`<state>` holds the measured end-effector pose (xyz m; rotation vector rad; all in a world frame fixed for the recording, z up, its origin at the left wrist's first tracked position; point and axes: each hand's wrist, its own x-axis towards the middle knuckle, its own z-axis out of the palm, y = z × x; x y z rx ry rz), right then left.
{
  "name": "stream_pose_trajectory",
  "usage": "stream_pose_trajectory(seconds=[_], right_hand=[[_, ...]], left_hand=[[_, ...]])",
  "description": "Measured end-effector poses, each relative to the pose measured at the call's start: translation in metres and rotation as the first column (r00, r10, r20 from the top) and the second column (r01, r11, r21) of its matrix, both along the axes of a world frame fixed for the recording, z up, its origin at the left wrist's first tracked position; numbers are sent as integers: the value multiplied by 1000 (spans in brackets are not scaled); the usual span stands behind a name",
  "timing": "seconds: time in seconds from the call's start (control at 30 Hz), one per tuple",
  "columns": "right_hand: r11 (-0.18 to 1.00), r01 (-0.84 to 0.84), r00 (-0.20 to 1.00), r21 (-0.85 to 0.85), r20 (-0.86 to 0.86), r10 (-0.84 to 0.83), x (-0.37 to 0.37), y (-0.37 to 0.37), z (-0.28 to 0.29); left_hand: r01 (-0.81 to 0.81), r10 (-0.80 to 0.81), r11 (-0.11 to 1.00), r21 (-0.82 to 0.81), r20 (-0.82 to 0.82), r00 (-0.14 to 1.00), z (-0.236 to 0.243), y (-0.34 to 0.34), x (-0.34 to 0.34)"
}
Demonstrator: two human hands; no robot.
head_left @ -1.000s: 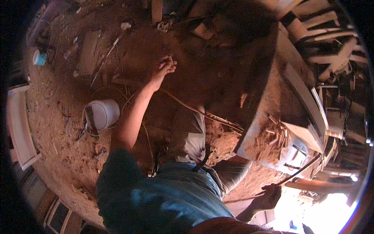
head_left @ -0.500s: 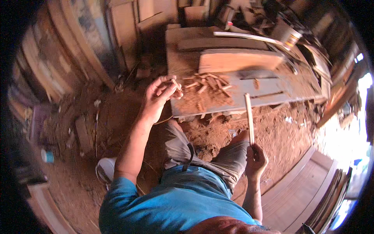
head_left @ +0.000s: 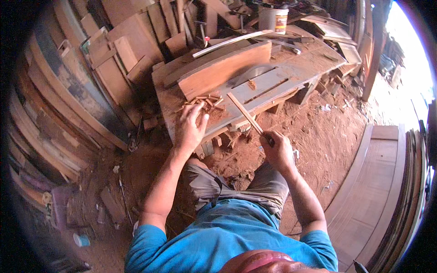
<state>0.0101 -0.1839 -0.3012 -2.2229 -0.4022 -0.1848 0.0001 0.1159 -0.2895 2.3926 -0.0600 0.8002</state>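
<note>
My right hand [head_left: 278, 150] is closed round one end of a thin wooden strip [head_left: 243, 110], which slants up and left towards the edge of a table saw [head_left: 218, 123]. On the saw's near left part lies a pile of short wooden pieces [head_left: 213, 101] amid sawdust. My left hand [head_left: 189, 128] reaches over the near side of this pile, thumb apart from the fingers, and nothing shows in it. The fingertips hide part of the pile; whether they touch it I cannot tell. A round saw blade [head_left: 255, 73] stands out of the tabletop, right of the pile.
A long wooden board [head_left: 227, 68] stands on edge as a fence beside the blade. Behind it are a pale strip [head_left: 232, 43] and a white bucket [head_left: 273, 20]. Planks [head_left: 68, 91] lean at the left. A wooden panel [head_left: 368, 182] lies at the right.
My left hand, which held a small wooden piece, has come to the pile and no piece shows in it. My right hand has raised the strip and tilted it left. The view has turned.
</note>
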Motion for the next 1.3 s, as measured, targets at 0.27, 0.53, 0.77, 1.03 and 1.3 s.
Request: stream_pose_trajectory(seconds=[0.27, 0.53, 0.77, 1.03, 1.3], right_hand=[[993, -85, 996, -88, -10, 84, 51, 21, 10], [991, -105, 973, -77, -212, 86, 62, 37, 25], [970, -56, 814, 236, -552, 181, 67, 32, 26], [970, -19, 741, 244, -647, 177, 81, 33, 21], [956, -23, 709, 294, -669, 223, 87, 32, 12]], left_hand=[[303, -319, 893, 332, -5, 948, -36, -78, 46], [273, -251, 889, 368, -106, 962, -41, -75, 63], [281, -267, 896, 345, -87, 960, -38, -74, 65], [269, -253, 885, 379, -92, 963, -44, -71, 71], [310, -266, 887, 341, -171, 949, -32, -73, 65]])
